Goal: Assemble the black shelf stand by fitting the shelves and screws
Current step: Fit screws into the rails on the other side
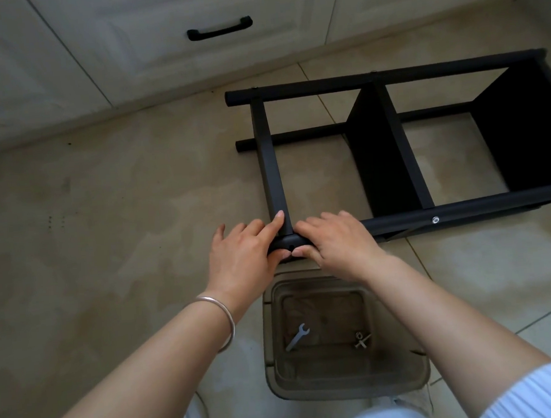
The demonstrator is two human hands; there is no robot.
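Head view: tiled floor [102,206] (stained) below white cabinets [122,39]

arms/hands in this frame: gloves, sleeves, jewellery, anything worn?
No gloves: both hands are bare. The left hand has a thin silver bangle at the wrist and no sleeve in view. The right hand has a bare forearm, with a pale blue ribbed sleeve pushed up near the elbow.
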